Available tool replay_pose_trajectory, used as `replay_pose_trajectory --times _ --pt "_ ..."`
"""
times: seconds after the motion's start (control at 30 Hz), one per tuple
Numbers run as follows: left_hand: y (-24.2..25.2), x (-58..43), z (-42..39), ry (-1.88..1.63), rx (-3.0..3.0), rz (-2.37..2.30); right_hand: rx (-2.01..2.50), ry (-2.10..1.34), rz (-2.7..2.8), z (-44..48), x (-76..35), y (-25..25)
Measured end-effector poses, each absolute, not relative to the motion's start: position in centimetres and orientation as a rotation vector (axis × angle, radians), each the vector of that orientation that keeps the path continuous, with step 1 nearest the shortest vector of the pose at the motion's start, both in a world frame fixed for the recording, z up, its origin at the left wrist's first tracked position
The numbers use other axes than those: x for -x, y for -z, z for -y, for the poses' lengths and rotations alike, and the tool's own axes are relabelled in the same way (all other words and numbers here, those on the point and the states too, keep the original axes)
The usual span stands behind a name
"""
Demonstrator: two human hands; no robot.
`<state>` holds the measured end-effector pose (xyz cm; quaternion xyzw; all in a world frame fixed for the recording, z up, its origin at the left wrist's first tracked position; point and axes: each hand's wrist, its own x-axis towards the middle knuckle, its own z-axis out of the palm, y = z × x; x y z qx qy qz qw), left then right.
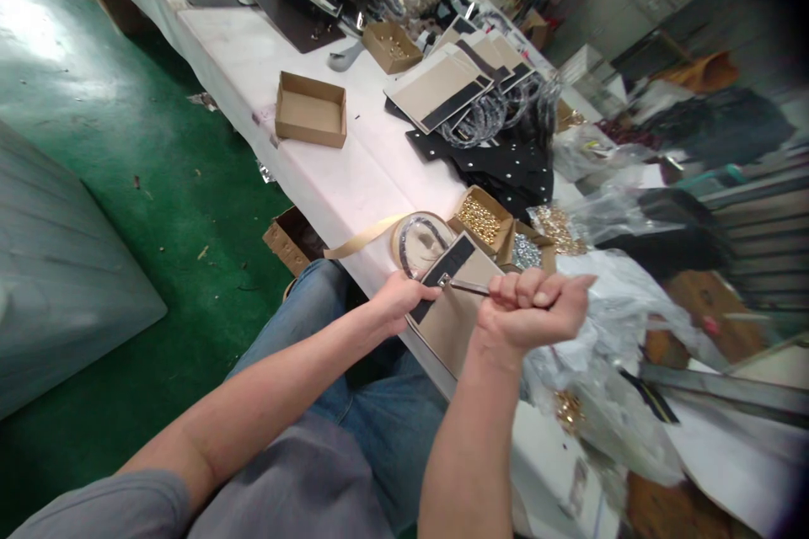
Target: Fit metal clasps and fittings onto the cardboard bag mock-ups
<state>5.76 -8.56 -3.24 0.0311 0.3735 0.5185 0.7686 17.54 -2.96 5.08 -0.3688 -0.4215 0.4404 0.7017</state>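
Observation:
My left hand (399, 301) grips the near-left edge of a beige board (456, 322), its fingertips on the black strip (447, 271) across the board's end. In my right hand (537, 305), closed in a fist, is a slim metal tool (468, 286) whose kind I cannot make out. The tool's tip meets a small shiny metal fitting (444, 280) on the strip. Just beyond the board lies a roll of tape (420, 244) with a loose tan end trailing left.
Small boxes of gold-coloured (479, 219) and silver-coloured metal pieces (526, 251) stand behind the board. An open cardboard box (311, 111) is farther up the table. Stacked beige boards (439, 88), black punched pieces (499, 164) and plastic bags (607, 303) crowd the right.

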Motion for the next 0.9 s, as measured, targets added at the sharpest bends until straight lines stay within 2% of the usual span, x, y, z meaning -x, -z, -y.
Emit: replay_pose_trajectory --times 0.17,0.9 --pt "3.3 -6.0 8.4 -1.162 -0.101 -0.858 0.800 -0.934 1.059 3.3 -15.5 -6.2" --pt "3.5 -6.6 8.4 -1.239 -0.149 -0.897 0.871 -0.993 1.088 3.5 -12.6 -3.8"
